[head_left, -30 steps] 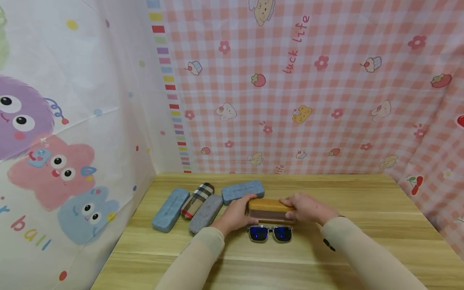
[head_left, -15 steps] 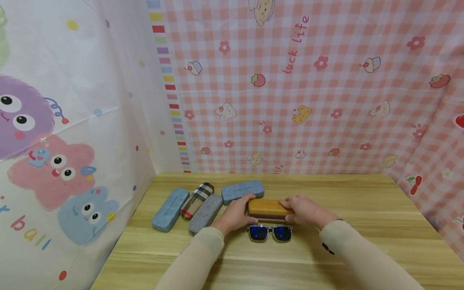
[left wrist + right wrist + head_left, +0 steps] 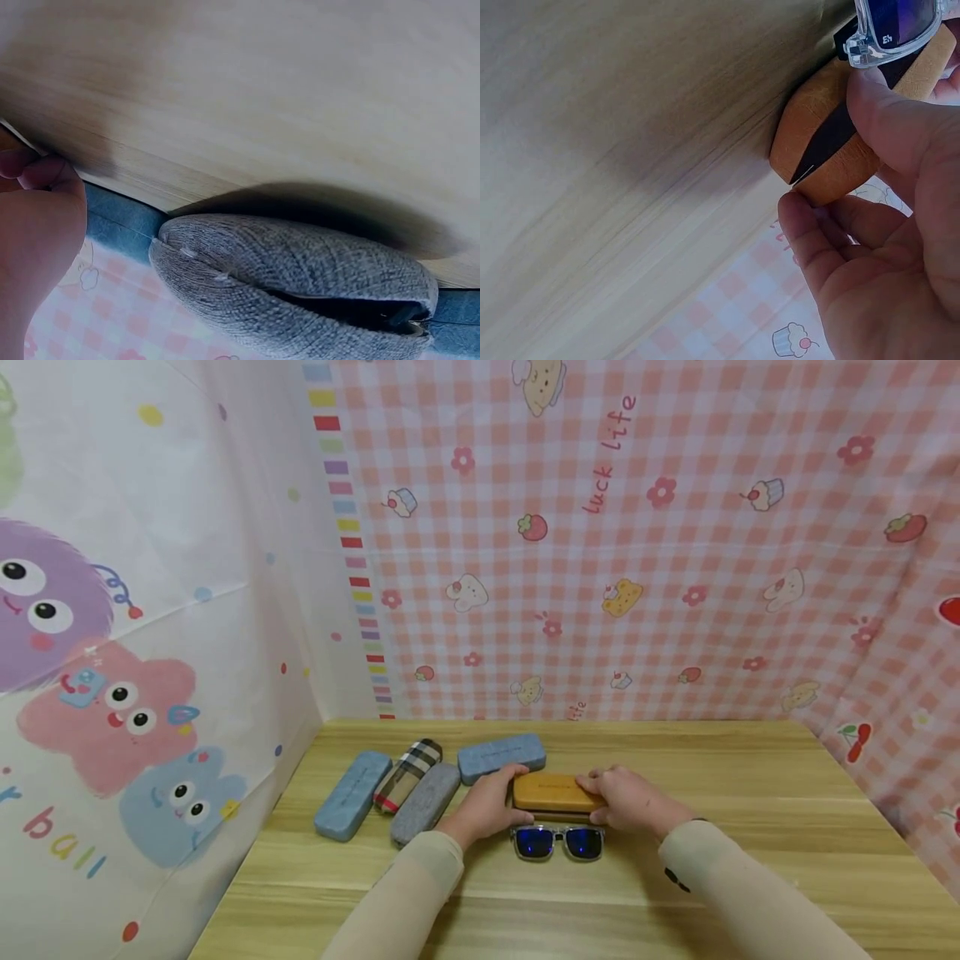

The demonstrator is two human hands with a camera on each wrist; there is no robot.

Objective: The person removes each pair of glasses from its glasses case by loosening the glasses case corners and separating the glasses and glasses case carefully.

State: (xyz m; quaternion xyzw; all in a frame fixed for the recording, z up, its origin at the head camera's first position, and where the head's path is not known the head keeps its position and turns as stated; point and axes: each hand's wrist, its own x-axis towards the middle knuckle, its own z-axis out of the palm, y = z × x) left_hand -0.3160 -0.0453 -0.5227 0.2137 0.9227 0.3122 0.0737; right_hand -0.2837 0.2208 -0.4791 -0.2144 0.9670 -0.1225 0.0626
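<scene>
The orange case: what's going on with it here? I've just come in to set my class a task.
A person's left grip and right grip hold the orange case at its two ends. Its lid is not fully closed; a dark gap shows on the near side. Sunglasses lie on the table just in front, outside the case.
</scene>
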